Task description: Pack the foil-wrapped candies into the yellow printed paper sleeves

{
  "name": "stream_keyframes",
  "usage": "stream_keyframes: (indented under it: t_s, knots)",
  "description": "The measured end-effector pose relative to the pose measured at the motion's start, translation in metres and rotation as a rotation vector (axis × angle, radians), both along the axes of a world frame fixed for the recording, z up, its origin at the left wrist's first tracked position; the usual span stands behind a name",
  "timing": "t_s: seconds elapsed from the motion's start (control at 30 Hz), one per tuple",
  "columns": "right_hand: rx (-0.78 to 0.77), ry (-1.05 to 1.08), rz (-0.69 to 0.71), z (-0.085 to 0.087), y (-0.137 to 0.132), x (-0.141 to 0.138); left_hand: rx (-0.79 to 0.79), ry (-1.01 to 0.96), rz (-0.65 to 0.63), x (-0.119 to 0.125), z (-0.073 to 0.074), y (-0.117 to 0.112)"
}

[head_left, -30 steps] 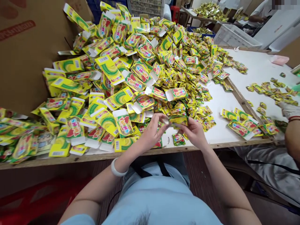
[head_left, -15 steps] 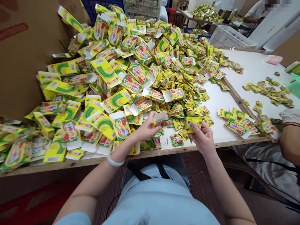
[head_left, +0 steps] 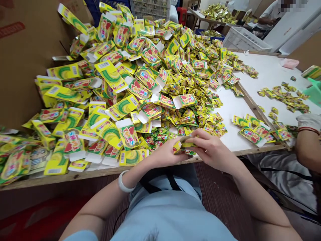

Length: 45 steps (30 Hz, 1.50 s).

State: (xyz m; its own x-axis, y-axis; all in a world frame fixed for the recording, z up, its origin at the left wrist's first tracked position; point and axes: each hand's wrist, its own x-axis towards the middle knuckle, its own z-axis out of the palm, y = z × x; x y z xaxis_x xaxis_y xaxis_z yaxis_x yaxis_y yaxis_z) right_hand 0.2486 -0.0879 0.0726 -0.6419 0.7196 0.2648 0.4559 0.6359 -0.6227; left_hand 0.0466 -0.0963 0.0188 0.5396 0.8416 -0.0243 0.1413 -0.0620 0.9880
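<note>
Both my hands meet at the near edge of the white table (head_left: 233, 107). My left hand (head_left: 164, 155) is closed around a small yellow carton (head_left: 181, 146) with an open end. My right hand (head_left: 213, 150) is closed on small yellow-green sachets (head_left: 188, 144) at the carton's mouth, its fingers pinched over them. A white bangle (head_left: 124, 184) sits on my left wrist. A big heap of yellow cartons (head_left: 112, 83) and loose sachets (head_left: 200, 83) covers the table right behind my hands.
A large brown cardboard wall (head_left: 22, 67) stands at the left. A few filled cartons (head_left: 250, 134) lie at the right by a wooden strip. Another person's gloved hand (head_left: 309, 122) rests at the far right. White crates (head_left: 245, 38) stand behind.
My hands, apart half a second ago with a carton in the left and sachets in the right, have come together nearer the table's edge, the sachets now at the carton's mouth.
</note>
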Motion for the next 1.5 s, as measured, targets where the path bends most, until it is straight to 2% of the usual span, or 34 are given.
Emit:
stream_keyframes:
  t_s: [0.07,0.17,0.3,0.37,0.47,0.57,0.67,0.77,0.83,0.9,1.03,1.13,1.23,1.37,1.43,1.5]
  knots:
    - [-0.007,-0.102,0.085,0.008,-0.003,0.004,-0.027,0.010,-0.079,0.000,0.005,0.001]
    - [-0.079,-0.032,0.140,0.010,-0.005,0.009,-0.067,-0.044,-0.172,-0.001,0.009,0.001]
    - [-0.005,0.123,0.080,-0.005,-0.008,0.012,-0.070,0.025,-0.186,-0.005,0.005,-0.003]
    - [0.029,0.091,0.095,-0.010,-0.010,0.012,-0.043,0.083,-0.179,-0.006,0.001,-0.006]
    - [-0.024,0.013,0.133,-0.006,-0.012,0.012,0.036,0.115,-0.177,-0.005,-0.002,-0.011]
    - [-0.121,0.069,0.067,-0.001,-0.016,0.014,0.045,0.121,-0.202,-0.005,-0.001,-0.016]
    - [-0.213,0.112,0.002,-0.004,-0.021,0.014,0.010,0.134,-0.231,-0.004,0.000,-0.019]
    - [-0.131,0.024,-0.028,-0.009,-0.027,0.009,0.010,0.162,-0.235,-0.003,-0.001,-0.020]
    - [-0.011,-0.084,0.012,-0.007,-0.031,0.006,0.032,0.148,-0.215,-0.002,-0.001,-0.021]
    - [0.041,-0.143,0.112,-0.001,-0.031,0.005,0.050,0.088,-0.208,-0.001,0.000,-0.022]
    - [-0.071,-0.097,0.248,0.014,-0.030,0.011,0.006,0.003,-0.212,-0.002,0.003,-0.024]
    - [-0.163,-0.182,0.314,0.017,-0.032,0.014,-0.014,-0.005,-0.249,-0.003,0.006,-0.025]
    - [-0.198,-0.281,0.318,0.013,-0.037,0.011,0.030,0.014,-0.251,-0.002,0.008,-0.026]
    - [-0.171,-0.375,0.304,0.014,-0.038,0.004,0.076,0.073,-0.251,0.000,0.006,-0.027]
    - [-0.146,-0.327,0.327,0.018,-0.036,0.006,0.078,0.085,-0.271,-0.001,0.004,-0.026]
    - [-0.107,-0.162,0.302,0.021,-0.035,0.014,0.072,0.088,-0.270,-0.003,0.003,-0.026]
